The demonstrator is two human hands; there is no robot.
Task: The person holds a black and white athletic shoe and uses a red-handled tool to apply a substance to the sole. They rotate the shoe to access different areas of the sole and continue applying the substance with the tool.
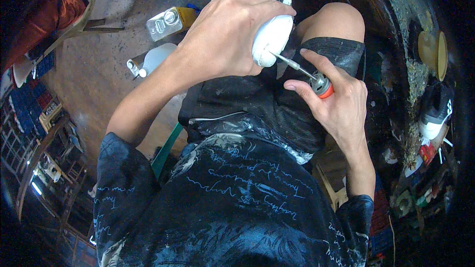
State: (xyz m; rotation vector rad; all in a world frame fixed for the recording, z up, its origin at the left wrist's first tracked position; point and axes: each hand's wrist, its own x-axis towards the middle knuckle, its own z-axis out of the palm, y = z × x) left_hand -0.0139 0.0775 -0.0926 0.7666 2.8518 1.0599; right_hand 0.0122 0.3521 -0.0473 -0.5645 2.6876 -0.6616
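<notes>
Head view, metal can (165, 23) beyond left hand (230, 32)

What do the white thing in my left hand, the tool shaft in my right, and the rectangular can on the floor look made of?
White thing: possibly rubber or plastic; smooth, opaque surface. Tool shaft: apparently metal; grey and shiny. Rectangular can: probably metal; its silvery top reflects light, its yellow side looks painted or labelled.

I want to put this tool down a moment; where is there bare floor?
The widest bare patch is brown floor, between the pale container and left forearm on one side and the far-left clutter. It's crowded over the lap, where the left hand holds a white piece, and around the shoe-like item at right.
</notes>
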